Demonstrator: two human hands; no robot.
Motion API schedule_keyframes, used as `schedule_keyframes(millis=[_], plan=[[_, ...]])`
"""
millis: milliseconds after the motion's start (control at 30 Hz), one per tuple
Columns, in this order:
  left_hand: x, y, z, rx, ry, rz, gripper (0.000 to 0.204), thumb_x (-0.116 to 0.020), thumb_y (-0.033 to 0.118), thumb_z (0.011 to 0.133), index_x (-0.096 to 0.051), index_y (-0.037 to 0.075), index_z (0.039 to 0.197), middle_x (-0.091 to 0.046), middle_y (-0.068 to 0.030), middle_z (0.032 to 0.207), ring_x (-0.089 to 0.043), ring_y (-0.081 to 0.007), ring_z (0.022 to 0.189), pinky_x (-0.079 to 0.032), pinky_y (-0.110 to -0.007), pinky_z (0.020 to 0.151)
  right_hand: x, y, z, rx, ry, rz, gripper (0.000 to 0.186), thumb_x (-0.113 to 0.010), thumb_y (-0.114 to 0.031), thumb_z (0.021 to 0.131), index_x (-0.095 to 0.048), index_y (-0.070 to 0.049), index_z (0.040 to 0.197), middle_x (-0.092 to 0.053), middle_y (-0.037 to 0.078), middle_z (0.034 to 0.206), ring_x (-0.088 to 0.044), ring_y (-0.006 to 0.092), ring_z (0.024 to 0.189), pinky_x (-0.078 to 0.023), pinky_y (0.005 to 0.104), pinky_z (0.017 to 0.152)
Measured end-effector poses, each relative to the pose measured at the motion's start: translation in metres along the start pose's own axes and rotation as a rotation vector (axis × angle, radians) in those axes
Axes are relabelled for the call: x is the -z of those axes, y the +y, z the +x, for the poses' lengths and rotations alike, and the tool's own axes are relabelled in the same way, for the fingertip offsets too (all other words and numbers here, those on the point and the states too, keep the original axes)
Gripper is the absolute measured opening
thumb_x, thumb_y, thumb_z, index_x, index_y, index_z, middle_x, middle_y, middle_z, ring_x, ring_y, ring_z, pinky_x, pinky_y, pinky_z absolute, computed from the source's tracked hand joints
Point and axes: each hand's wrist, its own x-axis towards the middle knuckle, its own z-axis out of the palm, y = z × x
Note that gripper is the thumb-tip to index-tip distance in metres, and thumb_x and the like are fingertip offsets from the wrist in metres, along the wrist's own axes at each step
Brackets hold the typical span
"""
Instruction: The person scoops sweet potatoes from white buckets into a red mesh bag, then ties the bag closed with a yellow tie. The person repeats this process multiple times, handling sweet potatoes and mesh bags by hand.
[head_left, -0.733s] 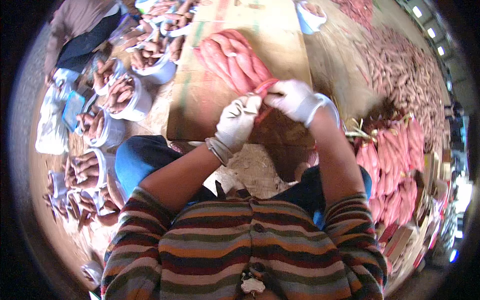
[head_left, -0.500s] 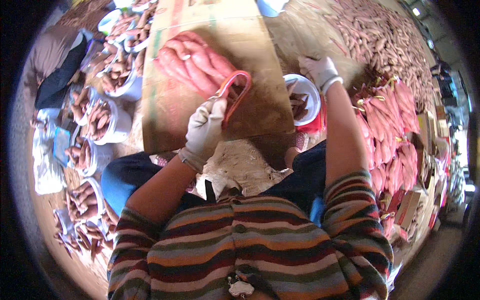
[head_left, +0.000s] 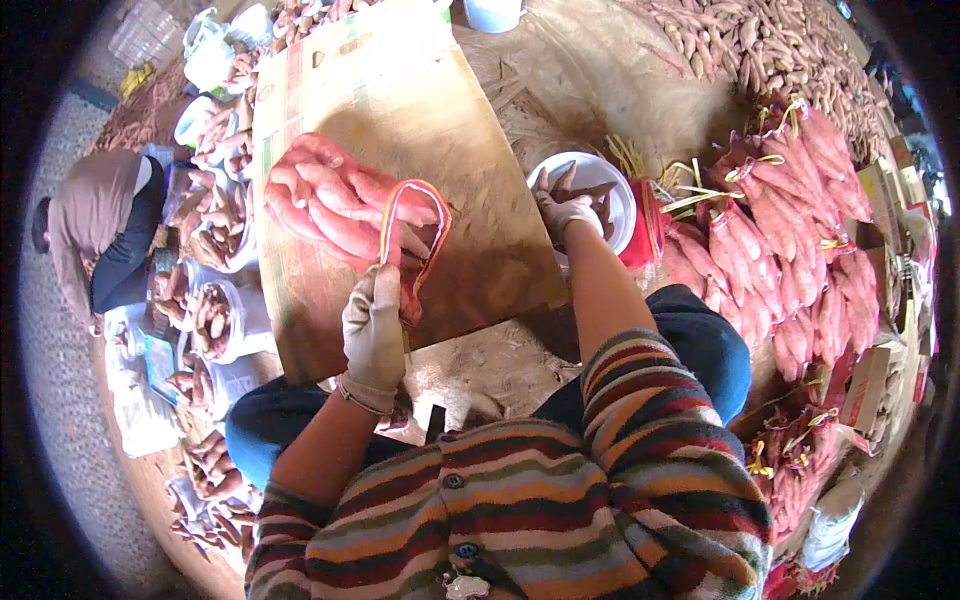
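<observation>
My left hand [head_left: 374, 325], in a whitish work glove, is closed on the striped rim of a red mesh bag [head_left: 325, 200]. Plump sweet potatoes fill the bag, which lies on its side on a cardboard sheet [head_left: 470, 250]; its mouth gapes toward me. To the right, my gloved right hand [head_left: 568, 213] reaches over the near left side of a white bucket [head_left: 626, 212]. Its fingers look apart, beside the loose sweet potatoes [head_left: 594, 192] inside, and I see nothing held in them; the fingertips are partly in shade.
Several buckets of sweet potatoes [head_left: 228, 315] line the left side, where another person [head_left: 105, 215] bends down. Filled red mesh bags [head_left: 775, 215] with yellow ties are heaped at the right. A large pile of loose sweet potatoes [head_left: 760, 50] spreads at the far right.
My right hand has come from beyond the bucket down and left into it. My left hand keeps its hold on the bag's rim. The view has shifted to the right.
</observation>
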Motion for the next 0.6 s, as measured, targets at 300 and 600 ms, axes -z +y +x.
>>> schedule_keyframes(millis=[300, 600], plan=[[-0.002, -0.008, 0.009, 0.053, -0.02, -0.139, 0.03, -0.05, 0.023, 0.098, -0.048, 0.011, 0.071, -0.044, 0.0029, 0.059, -0.038, -0.0067, 0.053, -0.035, -0.025, 0.051, 0.029, -0.032, -0.016, -0.144, 0.339, 0.941, 0.06, -0.066, -0.038, 0.076, -0.052, 0.002, 0.119, -0.056, 0.021, 0.124, -0.055, 0.0235, 0.116, -0.042, 0.0408, 0.097], [-0.003, -0.01, 0.01, -0.026, -0.014, -0.07, 0.033, -0.049, 0.026, 0.099, -0.052, 0.012, 0.069, -0.05, 0.0016, 0.059, -0.043, -0.0066, 0.054, -0.036, -0.023, 0.052, 0.026, -0.02, 0.011, -0.082, 0.33, 0.547, 0.065, -0.074, -0.035, 0.064, -0.057, 0.005, 0.112, -0.063, 0.027, 0.111, -0.061, 0.0349, 0.107, -0.047, 0.0378, 0.094]])
